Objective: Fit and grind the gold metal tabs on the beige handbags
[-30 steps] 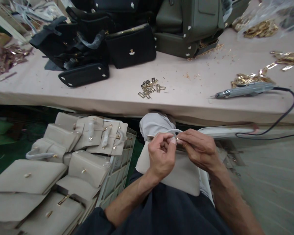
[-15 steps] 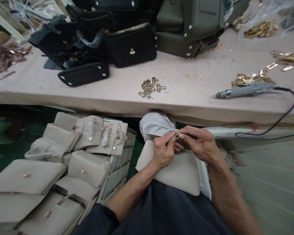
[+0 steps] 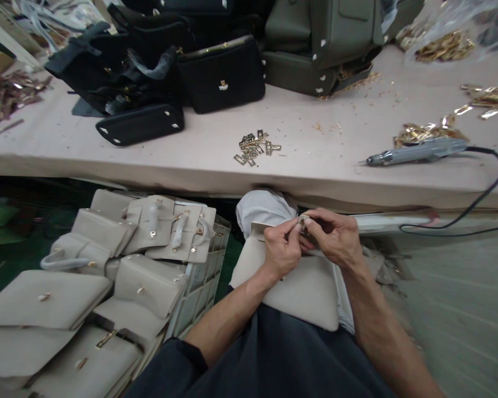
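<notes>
From where I sit, the largest thing is the pale pink cloth-covered worktable (image 3: 216, 161). Below its front edge, toward the left, I have a greenish-grey lattice-sided crate (image 3: 197, 301) heaped with cream leather handbags (image 3: 50, 296). Toward the table's back edge sit an olive leather bag (image 3: 292, 67) and, left of it, several black leather bags (image 3: 211, 91).

The cream leather bag with a smooth, rounded-cornered body (image 3: 309, 301) lies across the person's lap, just off the table's front edge, its long axis running roughly along that edge, dipping to the right.

The left hand (image 3: 283, 251) and right hand (image 3: 336, 237) meet above its far edge, thumbs and forefingers pinched together with no gap I can see. Between them is a small, pale, glinting fitting (image 3: 303, 220); neither hand is nearer. The bag's body lies below the grip, toward the wearer; its flap (image 3: 258, 228) shows leftward. I can't tell whether flap and fitting are joined.

By the front edge, rightward, rests a grey pen-shaped electric screwdriver (image 3: 423, 152); left of it, small rectangular brass-coloured frames (image 3: 254, 149).
</notes>
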